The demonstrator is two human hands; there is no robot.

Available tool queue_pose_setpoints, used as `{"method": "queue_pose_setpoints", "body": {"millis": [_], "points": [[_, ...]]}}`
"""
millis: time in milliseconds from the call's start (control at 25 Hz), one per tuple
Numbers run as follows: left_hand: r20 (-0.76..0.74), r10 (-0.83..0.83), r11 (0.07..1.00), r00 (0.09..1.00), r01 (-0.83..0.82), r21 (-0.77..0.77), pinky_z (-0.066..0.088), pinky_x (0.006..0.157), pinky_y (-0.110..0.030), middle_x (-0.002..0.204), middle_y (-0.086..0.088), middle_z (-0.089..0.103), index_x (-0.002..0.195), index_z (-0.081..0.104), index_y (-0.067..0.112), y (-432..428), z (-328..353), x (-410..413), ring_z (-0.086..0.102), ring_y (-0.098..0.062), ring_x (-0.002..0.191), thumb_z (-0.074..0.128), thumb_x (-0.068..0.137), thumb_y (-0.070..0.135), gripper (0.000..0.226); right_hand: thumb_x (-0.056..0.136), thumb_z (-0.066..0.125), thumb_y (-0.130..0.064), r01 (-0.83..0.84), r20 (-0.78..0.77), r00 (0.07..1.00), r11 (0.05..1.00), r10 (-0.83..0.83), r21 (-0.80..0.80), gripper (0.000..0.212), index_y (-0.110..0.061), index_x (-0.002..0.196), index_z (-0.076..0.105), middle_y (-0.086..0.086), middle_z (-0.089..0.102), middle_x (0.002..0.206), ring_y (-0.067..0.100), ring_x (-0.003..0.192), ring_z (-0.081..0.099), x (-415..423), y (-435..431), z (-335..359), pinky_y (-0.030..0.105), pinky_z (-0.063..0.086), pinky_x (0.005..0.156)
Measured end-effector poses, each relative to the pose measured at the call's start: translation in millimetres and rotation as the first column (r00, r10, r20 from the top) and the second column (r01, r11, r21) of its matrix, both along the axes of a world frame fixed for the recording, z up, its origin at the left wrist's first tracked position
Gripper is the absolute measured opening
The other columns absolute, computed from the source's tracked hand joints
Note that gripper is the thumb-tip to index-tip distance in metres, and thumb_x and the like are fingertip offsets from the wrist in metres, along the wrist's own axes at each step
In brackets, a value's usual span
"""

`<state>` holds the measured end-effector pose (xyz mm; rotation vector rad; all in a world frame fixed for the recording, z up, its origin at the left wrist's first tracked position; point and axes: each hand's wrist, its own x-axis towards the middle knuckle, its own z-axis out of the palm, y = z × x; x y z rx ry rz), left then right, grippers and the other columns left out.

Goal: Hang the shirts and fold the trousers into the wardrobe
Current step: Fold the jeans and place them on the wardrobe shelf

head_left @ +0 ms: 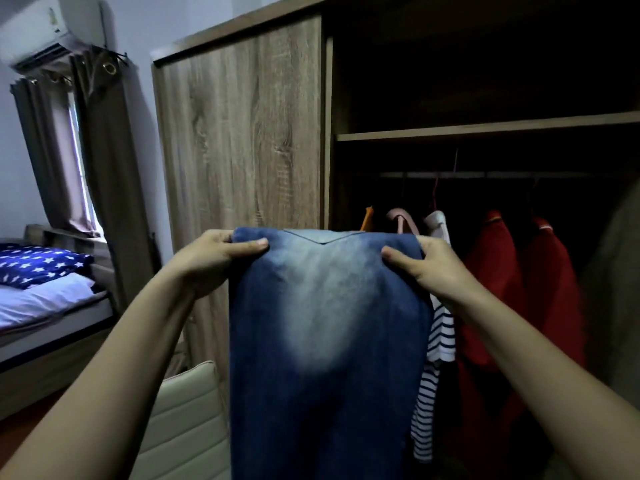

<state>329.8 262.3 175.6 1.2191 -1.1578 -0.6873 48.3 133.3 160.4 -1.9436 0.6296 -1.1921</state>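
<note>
Centre of frame, jeans point(322, 341): hanging full length, likely for folding;
Left hand point(211, 258): fingers pinching the waistband's left corner;
Right hand point(429, 268): fingers pinching the right corner;
Wardrobe point(239, 133): standing open behind

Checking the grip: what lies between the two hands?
In the head view, only the jeans span from left hand to right hand, each pinching a top corner.

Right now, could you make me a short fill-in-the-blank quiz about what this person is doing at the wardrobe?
1. Both hands, left and right, hold up a pair of blue ____.
2. The shirts hanging at the right of the rail are ____ in colour.
3. The shirt beside the jeans has a ____ pattern.

Answers: jeans; red; striped
</note>
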Motion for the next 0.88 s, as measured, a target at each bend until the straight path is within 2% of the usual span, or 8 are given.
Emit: {"method": "queue_pose_setpoints", "body": {"millis": [160,240,320,400,520,640,760,880], "points": [[0.095,0.166,0.931,0.982,-0.124,-0.342,0.054,0.069,-0.019,0.073,0.002,0.073,0.085,0.07,0.01,1,6,-17,0.066,-0.006,0.07,0.066,0.081,0.012,0.006,0.091,0.055,-0.027,0.157,0.193,0.973,0.979,-0.129,-0.132,0.014,-0.023,0.081,0.064,-0.004,0.063,0.074,-0.008,0.061,0.057,4,11,13,0.012,0.047,0.058],[0.067,0.182,0.868,0.981,-0.128,-0.48,0.053,0.069,-0.016,0.076,0.006,0.073,0.09,0.066,0.014,6,11,-29,0.066,-0.004,0.074,0.058,0.09,0.01,0.009,0.089,0.058,-0.032,0.179,0.243,0.961,0.964,-0.129,-0.195,0.011,-0.022,0.091,0.06,-0.001,0.057,0.092,-0.004,0.077,0.056,2,15,23,0.012,0.046,0.067],[-0.006,0.145,0.828,0.989,-0.125,-0.547,0.053,0.075,-0.018,0.083,0.007,0.073,0.097,0.062,0.017,9,18,-33,0.067,-0.005,0.083,0.055,0.093,0.015,0.009,0.073,0.075,-0.037,0.115,0.118,0.989,0.95,-0.084,-0.29,0.046,-0.028,0.11,0.049,-0.005,0.047,0.114,-0.003,0.099,0.051,-6,19,31,0.005,0.043,0.082],[0.098,0.13,0.848,0.987,-0.06,-0.527,0.051,0.08,-0.018,0.093,0.01,0.073,0.105,0.06,0.019,13,20,-27,0.066,-0.005,0.092,0.067,0.085,0.017,0.022,0.059,0.086,-0.025,-0.041,-0.021,0.999,0.954,0.036,-0.298,0.076,-0.031,0.119,0.039,-0.016,0.048,0.119,-0.015,0.106,0.049,-15,20,35,0.004,0.041,0.088],[0.291,0.106,0.936,0.951,0.003,-0.353,0.052,0.081,-0.017,0.108,0.009,0.07,0.118,0.054,0.015,15,8,-22,0.065,-0.007,0.103,0.076,0.072,0.007,0.052,0.071,0.074,-0.003,-0.17,-0.061,0.985,0.952,0.16,-0.253,0.063,-0.027,0.12,0.044,-0.018,0.057,0.114,-0.013,0.103,0.056,-25,15,31,0.008,0.046,0.084],[0.192,0.092,0.917,0.977,-0.008,-0.398,0.052,0.085,-0.023,0.118,-0.003,0.064,0.128,0.044,0.011,15,4,-27,0.063,-0.014,0.108,0.065,0.079,-0.005,0.056,0.077,0.069,-0.003,-0.199,-0.08,0.98,0.946,0.185,-0.254,0.05,-0.027,0.116,0.049,-0.013,0.062,0.11,-0.007,0.101,0.06,-25,16,33,0.012,0.049,0.082],[0.062,0.071,0.866,0.996,-0.031,-0.499,0.054,0.08,-0.022,0.11,-0.003,0.065,0.122,0.045,0.012,20,19,-37,0.066,-0.012,0.097,0.058,0.082,-0.009,0.047,0.069,0.077,-0.023,-0.14,0.163,0.97,0.965,0.178,-0.222,0.066,-0.028,0.126,0.044,-0.009,0.062,0.114,-0.003,0.102,0.061,-29,12,40,0.017,0.05,0.083],[-0.027,0.075,0.865,0.997,-0.079,-0.496,0.055,0.077,-0.021,0.11,-0.005,0.066,0.125,0.047,0.01,20,30,-38,0.067,-0.013,0.094,0.058,0.084,-0.005,0.045,0.044,0.089,-0.046,-0.4,0.4,0.857,0.909,0.325,0.118,0.113,-0.024,0.14,0.033,0.006,0.056,0.133,0.016,0.115,0.059,-28,11,18,0.029,0.054,0.088]]}}
